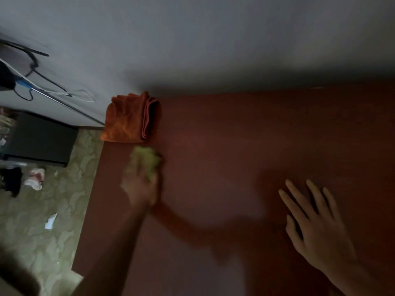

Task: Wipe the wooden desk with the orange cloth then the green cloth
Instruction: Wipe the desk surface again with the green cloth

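Observation:
The reddish-brown wooden desk (235, 146) fills the right and middle of the head view, dimly lit. The orange cloth (130, 118) lies folded on the desk's far left corner, against the wall. My left hand (141, 186), blurred by motion, presses the green cloth (146, 160) on the desk just in front of the orange cloth. The green cloth sticks out past my fingers; part of it is hidden under the hand. My right hand (316, 221) rests flat on the desk at the right, fingers spread, holding nothing.
A grey wall (213, 39) backs the desk. To the left lies patterned floor (53, 210) with a black box (40, 139), scraps of paper (51, 221) and crumpled items. Cables and a thin metal rod (53, 97) hang by the wall at upper left.

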A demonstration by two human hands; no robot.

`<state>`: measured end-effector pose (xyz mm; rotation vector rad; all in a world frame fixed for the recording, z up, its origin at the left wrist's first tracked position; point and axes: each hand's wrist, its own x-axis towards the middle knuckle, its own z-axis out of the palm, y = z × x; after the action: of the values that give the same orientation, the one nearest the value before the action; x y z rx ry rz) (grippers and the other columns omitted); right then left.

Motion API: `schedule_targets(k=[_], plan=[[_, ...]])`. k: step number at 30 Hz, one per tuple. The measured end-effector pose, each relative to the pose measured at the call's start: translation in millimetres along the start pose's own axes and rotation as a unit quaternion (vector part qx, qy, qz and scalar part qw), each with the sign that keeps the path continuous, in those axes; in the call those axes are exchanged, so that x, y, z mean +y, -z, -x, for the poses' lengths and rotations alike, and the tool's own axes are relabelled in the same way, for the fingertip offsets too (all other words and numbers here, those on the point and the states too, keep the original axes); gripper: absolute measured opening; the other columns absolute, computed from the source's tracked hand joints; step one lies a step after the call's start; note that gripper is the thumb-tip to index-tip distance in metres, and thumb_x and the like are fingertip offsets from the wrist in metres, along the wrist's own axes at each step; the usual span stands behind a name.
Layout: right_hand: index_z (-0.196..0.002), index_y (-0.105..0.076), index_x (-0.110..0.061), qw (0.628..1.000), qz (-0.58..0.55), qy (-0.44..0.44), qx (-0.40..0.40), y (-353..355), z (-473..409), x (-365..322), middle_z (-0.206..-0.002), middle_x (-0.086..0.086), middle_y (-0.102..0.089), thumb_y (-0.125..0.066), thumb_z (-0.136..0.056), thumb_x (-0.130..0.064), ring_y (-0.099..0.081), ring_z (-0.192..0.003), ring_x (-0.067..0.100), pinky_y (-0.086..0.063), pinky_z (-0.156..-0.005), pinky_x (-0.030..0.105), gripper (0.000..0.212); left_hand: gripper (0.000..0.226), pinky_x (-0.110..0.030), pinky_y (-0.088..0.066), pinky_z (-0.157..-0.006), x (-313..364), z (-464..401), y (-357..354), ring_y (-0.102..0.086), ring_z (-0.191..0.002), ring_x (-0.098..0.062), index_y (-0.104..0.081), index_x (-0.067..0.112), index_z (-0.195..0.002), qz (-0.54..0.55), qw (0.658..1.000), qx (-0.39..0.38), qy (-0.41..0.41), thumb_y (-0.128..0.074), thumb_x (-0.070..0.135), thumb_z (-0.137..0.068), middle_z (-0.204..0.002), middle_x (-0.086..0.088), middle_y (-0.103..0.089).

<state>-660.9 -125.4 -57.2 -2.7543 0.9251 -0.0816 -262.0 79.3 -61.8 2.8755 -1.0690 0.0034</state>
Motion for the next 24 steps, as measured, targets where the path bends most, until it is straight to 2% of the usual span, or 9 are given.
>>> schedule_targets(k=[3,6,8,10,12,14,17,20,24], plan=[[-0.140,-0.053,-0.016,1.000,-0.004,0.003,0.002,-0.2,0.3,0.3,-0.153,0.005,-0.042,-0.038,-0.090,-0.033,-0.039,-0.138,0.041,-0.029,-0.113,0.059,0.055,0.060,-0.057,-0.011,-0.120,-43.5,-16.9,11.0,-0.018,-0.150,-0.036,-0.028,0.021,-0.157,0.041,0.932,-0.012,0.360,-0.029,0.046,-0.102,-0.166,-0.007,-0.018],[-0.140,-0.053,-0.016,1.000,-0.005,0.004,0.004,0.0,1.9,0.4,-0.153,0.004,-0.041,-0.039,-0.090,-0.033,-0.039,-0.138,0.040,-0.028,-0.114,0.058,0.055,0.061,-0.057,-0.005,-0.121,-26.9,-21.8,13.0,-0.011,-0.152,-0.035,-0.026,0.020,-0.158,0.042,0.896,-0.018,0.442,-0.030,0.048,-0.104,-0.167,-0.007,-0.015],[-0.139,-0.054,-0.016,1.000,-0.014,-0.002,0.010,1.7,0.7,-0.8,-0.153,0.003,-0.042,-0.040,-0.089,-0.032,-0.040,-0.138,0.039,-0.029,-0.114,0.057,0.054,0.060,-0.056,-0.009,-0.120,2.4,-16.7,3.5,-0.018,-0.150,-0.041,-0.034,0.017,-0.155,0.016,0.952,-0.012,0.304,-0.031,0.048,-0.103,-0.164,-0.014,-0.022],[-0.138,-0.055,-0.017,1.000,-0.018,-0.002,0.016,2.5,-1.1,-1.1,-0.152,0.003,-0.044,-0.040,-0.089,-0.032,-0.041,-0.138,0.039,-0.030,-0.113,0.057,0.054,0.060,-0.055,-0.015,-0.119,29.5,-3.7,-6.8,-0.026,-0.147,-0.044,-0.043,0.014,-0.150,-0.006,0.999,-0.036,0.032,-0.036,0.044,-0.099,-0.160,-0.017,-0.031],[-0.138,-0.055,-0.017,1.000,-0.019,-0.005,0.014,2.8,-0.5,0.2,-0.152,0.002,-0.044,-0.039,-0.090,-0.032,-0.040,-0.138,0.038,-0.030,-0.114,0.056,0.053,0.060,-0.054,-0.015,-0.120,30.8,3.4,-7.1,-0.025,-0.149,-0.038,-0.042,0.017,-0.151,-0.003,0.982,-0.072,-0.173,-0.041,0.041,-0.096,-0.161,-0.013,-0.031],[-0.138,-0.056,-0.018,1.000,-0.021,-0.005,0.014,3.2,0.7,1.2,-0.152,0.001,-0.043,-0.039,-0.090,-0.033,-0.040,-0.139,0.037,-0.029,-0.114,0.056,0.053,0.058,-0.055,-0.020,-0.120,2.6,-2.6,1.0,-0.028,-0.149,-0.035,-0.042,0.015,-0.151,0.012,0.977,-0.058,-0.203,-0.040,0.038,-0.097,-0.161,-0.013,-0.032],[-0.137,-0.057,-0.019,0.999,-0.030,-0.002,0.016,2.0,-0.3,2.0,-0.151,0.000,-0.045,-0.040,-0.090,-0.032,-0.040,-0.139,0.036,-0.029,-0.115,0.055,0.051,0.059,-0.053,-0.030,-0.115,-59.0,7.5,12.8,-0.037,-0.143,-0.035,-0.041,0.016,-0.150,0.025,0.994,-0.017,0.105,-0.031,0.046,-0.100,-0.158,-0.013,-0.036],[-0.137,-0.057,-0.020,0.999,-0.038,-0.002,0.018,4.0,-1.4,0.8,-0.151,-0.001,-0.045,-0.043,-0.089,-0.030,-0.042,-0.138,0.036,-0.030,-0.114,0.055,0.050,0.064,-0.055,-0.013,-0.120,-95.9,47.8,12.4,-0.023,-0.148,-0.038,-0.025,0.018,-0.156,0.055,0.881,-0.024,0.469,-0.029,0.051,-0.103,-0.163,-0.013,-0.023],[-0.136,-0.057,-0.021,0.998,-0.056,-0.010,0.026,3.8,-0.1,1.1,-0.151,-0.002,-0.045,-0.045,-0.089,-0.028,-0.041,-0.138,0.034,-0.028,-0.115,0.053,0.049,0.072,-0.059,-0.009,-0.119,-50.0,99.3,3.8,-0.018,-0.149,-0.041,-0.027,0.019,-0.157,0.065,0.871,-0.016,0.486,-0.026,0.056,-0.095,-0.165,-0.013,-0.021]])
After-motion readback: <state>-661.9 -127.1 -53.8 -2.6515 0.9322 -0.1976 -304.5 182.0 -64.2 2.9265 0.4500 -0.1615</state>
